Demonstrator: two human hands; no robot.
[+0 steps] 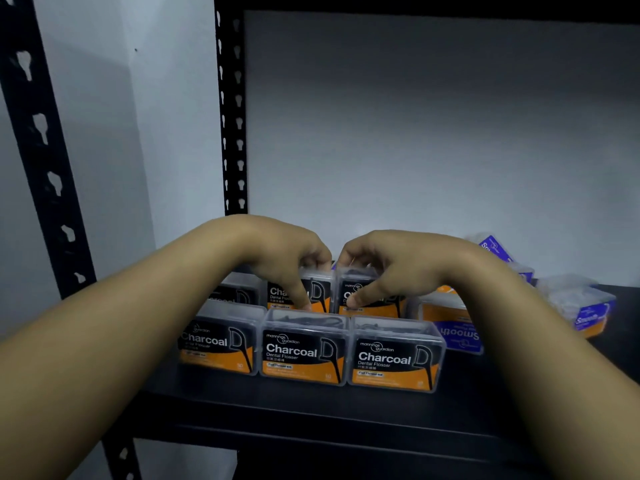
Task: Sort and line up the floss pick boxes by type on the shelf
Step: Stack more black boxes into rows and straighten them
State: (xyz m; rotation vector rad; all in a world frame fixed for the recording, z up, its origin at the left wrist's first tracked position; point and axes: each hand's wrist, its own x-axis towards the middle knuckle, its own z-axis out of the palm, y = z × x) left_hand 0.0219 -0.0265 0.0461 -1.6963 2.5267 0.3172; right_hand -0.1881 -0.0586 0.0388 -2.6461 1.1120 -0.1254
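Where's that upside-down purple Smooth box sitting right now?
In the head view, the upside-down Smooth box sits right of centre on the shelf, just right of the front row of Charcoal boxes, beneath the right hand's wrist.

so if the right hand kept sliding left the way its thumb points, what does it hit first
Most likely the left hand, since their fingertips nearly meet above the two back-row Charcoal boxes. The right hand holds the right-hand one. Depth is unclear.

Black boxes (pixel 303 355): "Charcoal"; purple box (pixel 459 336): "Smooth"
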